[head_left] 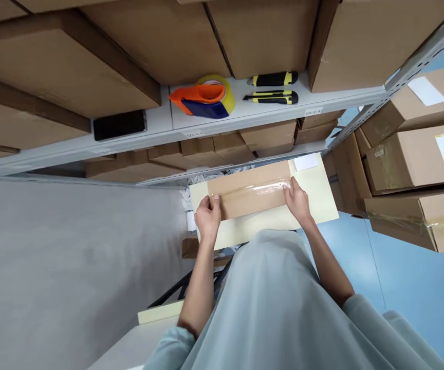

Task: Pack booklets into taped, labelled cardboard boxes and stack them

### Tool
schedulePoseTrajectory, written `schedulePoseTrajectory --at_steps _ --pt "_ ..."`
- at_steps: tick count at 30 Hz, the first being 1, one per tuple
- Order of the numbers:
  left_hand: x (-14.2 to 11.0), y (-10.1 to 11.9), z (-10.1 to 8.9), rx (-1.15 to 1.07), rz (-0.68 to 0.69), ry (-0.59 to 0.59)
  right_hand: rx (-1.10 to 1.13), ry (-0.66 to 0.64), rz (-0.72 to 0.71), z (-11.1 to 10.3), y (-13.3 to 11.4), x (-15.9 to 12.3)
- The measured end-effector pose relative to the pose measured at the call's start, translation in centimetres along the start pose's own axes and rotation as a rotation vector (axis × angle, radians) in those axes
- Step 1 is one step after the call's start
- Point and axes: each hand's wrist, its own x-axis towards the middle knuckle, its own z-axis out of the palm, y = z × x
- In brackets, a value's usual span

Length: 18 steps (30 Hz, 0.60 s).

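Around us, a grey wall or floor (91, 267) spreads to the left and a glossy pale-blue floor (403, 272) to the right, with a grey metal shelf (345, 95) of brown cardboard boxes (268, 38) running across in front. From the head view, the only one we have, we see the flat, oblong brown cardboard piece (245, 209) low before our body, over a wider pale-yellow panel (322, 200) with a white paper label (306, 162) near its far right corner. Its long axis runs left to right, tilting slightly away from us toward the right, so it spans the space between our hands, neither hand clearly nearer. A shiny strip of clear tape (262, 189) follows that same axis. Our left hand (208, 218) is partly closed about the left end, our right hand (297, 201) about the right end, thumbs on the upper face; we cannot see the fingertips underneath. Beyond, on the shelf, lie an orange-and-blue tape dispenser (206, 97) and two black-and-yellow utility knives (274, 97).
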Motion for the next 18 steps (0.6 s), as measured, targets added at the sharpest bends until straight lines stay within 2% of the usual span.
schedulePoseTrajectory --at_steps 5,8,13,16,18 --pt "1.1 0.8 1.7 0.095 -0.192 -0.014 -0.092 -0.096 0.14 0.0 -0.8 1.7" --pt "1.4 -0.1 2.0 0.048 -0.153 -0.024 -0.117 -0.099 0.203 0.6 -0.6 2.2" --pt "1.3 -1.6 2.2 -0.049 -0.076 -0.028 -0.063 -0.057 0.182 1.8 0.8 2.4" --pt "0.9 -1.5 2.5 -0.017 -0.098 -0.016 -0.047 -0.018 0.143 2.0 1.4 2.5" --pt "0.1 -0.8 2.6 0.012 -0.065 0.024 -0.076 0.068 0.06 2.1 1.3 2.2"
